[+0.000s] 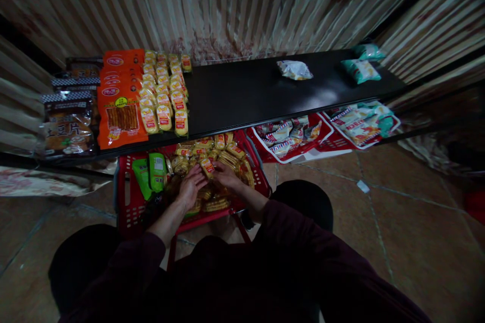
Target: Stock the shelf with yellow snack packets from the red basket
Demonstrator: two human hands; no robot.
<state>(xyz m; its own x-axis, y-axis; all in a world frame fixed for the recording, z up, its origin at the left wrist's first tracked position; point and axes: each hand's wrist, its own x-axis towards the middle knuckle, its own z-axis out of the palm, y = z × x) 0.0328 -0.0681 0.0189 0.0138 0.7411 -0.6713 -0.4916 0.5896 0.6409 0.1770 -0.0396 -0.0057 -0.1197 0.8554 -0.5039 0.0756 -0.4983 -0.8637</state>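
A small yellow snack pack with a red label [207,167] is between my two hands above a red shopping basket [125,207]. The fingers of my left hand [190,185] rest along its left side, closed lightly on it. At its right edge, my right hand [226,175] pinches it. Under and around my hands, the basket is filled with many similar yellow packs [216,203]. Green packets [156,171] lie at the basket's left side. On the black shelf [235,96] just beyond, matching yellow packs [163,96] stand in rows.
Orange snack bags [122,111] and dark brown bags [68,126] are left of the yellow rows. A white packet [295,69] and teal packets [361,70] lie farther right. Below the shelf, more red baskets hold white-and-red bags [290,136]. Pleated curtain [227,0] hangs behind.
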